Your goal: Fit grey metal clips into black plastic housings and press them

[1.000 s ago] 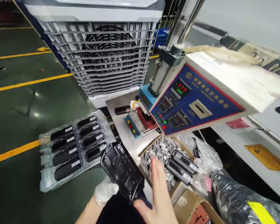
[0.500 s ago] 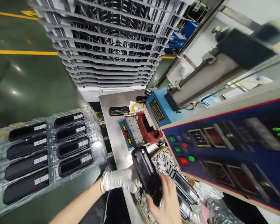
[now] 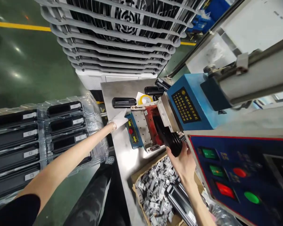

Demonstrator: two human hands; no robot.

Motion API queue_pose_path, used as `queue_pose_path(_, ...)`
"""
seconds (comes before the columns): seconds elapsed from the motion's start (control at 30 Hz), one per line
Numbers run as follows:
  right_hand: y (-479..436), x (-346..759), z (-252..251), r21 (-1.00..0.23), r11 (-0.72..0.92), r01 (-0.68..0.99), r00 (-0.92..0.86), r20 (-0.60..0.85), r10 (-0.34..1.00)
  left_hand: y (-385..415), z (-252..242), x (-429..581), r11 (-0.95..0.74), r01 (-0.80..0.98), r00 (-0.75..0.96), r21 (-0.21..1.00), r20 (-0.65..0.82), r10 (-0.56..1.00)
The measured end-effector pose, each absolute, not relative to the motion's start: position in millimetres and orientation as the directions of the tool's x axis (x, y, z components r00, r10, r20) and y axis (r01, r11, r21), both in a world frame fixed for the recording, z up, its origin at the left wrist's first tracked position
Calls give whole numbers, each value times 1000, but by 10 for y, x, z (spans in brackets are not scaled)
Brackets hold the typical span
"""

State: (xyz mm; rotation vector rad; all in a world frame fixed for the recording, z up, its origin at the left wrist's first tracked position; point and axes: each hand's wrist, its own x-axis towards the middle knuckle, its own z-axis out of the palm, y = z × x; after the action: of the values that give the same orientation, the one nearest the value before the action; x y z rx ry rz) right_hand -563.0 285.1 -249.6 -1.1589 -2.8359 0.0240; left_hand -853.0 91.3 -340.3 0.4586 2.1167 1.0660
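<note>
My right hand (image 3: 184, 161) is bare and grips the near end of a glossy black plastic case (image 3: 174, 142). The case's far end lies in the red fixture (image 3: 152, 125) of a blue press, partly hidden under the press head (image 3: 186, 102). My left hand (image 3: 119, 120), in a white glove, is at the far left corner of the press base, its fingers stretched out beside the blue panel (image 3: 133, 131) with yellow arrows and a red button. Whether it touches the panel I cannot tell.
A carton (image 3: 153, 188) of small grey metal pieces stands near my right arm, with black cases on it. Clear trays (image 3: 44, 131) of labelled black cases are at left. More cases (image 3: 124, 102) and a yellow tape roll (image 3: 145, 99) lie behind the fixture. A control panel (image 3: 228, 169) borders the right.
My right hand has carried the black case from above the carton forward into the red fixture. My left hand has let go of the case and moved to the press base's left side.
</note>
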Motion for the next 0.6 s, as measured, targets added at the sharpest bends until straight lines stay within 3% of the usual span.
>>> queue_pose_path(0.2, 2883, -6025, -2689, -9, 732, 681, -721, 164, 673, 1188, -3668, -8632, 615, 47, -655, 787, -441, 614)
queue_pose_path(0.47, 2863, -6337, -2679, 38, 690, 723, -691, 39, 722, 1212, -3844, -8640, 629, 108, -628, 770, -438, 643)
queue_pose_path(0.6, 2845, -6415, -2634, -16, 690, 723, -690, 26, 723, 1209, -3854, -8604, 623, 95, -630, 776, -438, 641)
